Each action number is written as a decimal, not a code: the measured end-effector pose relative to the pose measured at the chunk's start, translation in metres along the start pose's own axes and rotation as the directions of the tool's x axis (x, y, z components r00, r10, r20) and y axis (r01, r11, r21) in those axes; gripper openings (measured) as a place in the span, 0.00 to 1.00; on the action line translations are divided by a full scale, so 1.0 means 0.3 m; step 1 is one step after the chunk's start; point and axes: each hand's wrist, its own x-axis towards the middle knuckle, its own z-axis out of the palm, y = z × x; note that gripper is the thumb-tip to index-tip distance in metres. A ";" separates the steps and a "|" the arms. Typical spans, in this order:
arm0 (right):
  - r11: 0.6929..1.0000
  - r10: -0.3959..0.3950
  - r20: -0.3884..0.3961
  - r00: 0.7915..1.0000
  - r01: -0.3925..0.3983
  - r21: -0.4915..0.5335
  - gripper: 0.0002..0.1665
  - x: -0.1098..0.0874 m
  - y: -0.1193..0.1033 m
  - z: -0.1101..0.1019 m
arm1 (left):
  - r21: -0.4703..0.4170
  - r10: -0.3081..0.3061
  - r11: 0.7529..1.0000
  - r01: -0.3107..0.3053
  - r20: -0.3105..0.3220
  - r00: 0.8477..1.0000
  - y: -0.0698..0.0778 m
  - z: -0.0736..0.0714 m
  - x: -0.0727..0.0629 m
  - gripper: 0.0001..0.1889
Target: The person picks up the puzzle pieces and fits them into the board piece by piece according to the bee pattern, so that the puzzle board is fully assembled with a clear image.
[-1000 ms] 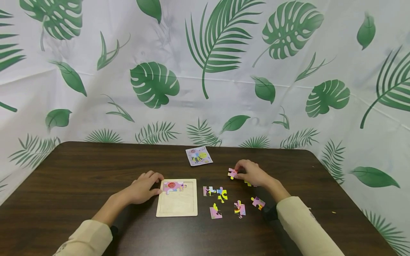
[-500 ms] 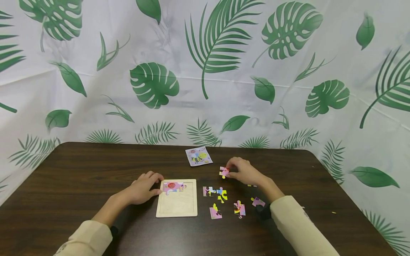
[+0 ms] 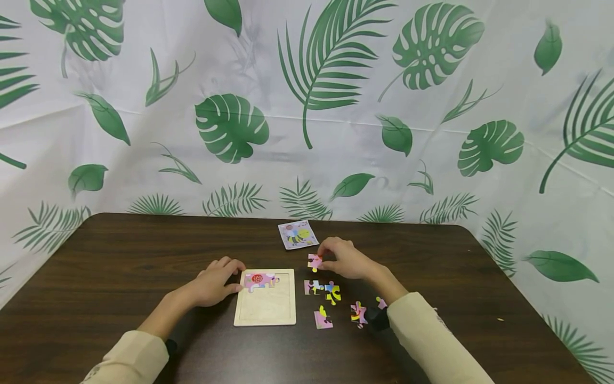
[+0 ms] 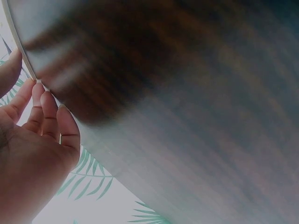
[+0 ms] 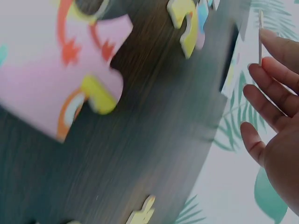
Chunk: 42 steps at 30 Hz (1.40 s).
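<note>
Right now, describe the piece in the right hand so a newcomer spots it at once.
On the dark table, find the pale wooden tray, then the bee card beyond it. Just nearer than the card, the right hand pinches a pink piece with a yellow knob. It alone is held; visible others lie on the table or in the tray.

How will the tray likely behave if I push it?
The tray lies flat on the table, so it should slide rather than tip. Its wood-like rim suggests it is stiff. The pieces inside may shift, since bare space lies beside them.
</note>
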 end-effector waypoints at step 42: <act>0.995 -0.058 0.127 0.990 0.067 -0.070 0.11 0.063 -0.176 0.121 | 0.007 0.006 1.000 -0.005 -0.010 1.000 0.000 0.000 -0.001 0.15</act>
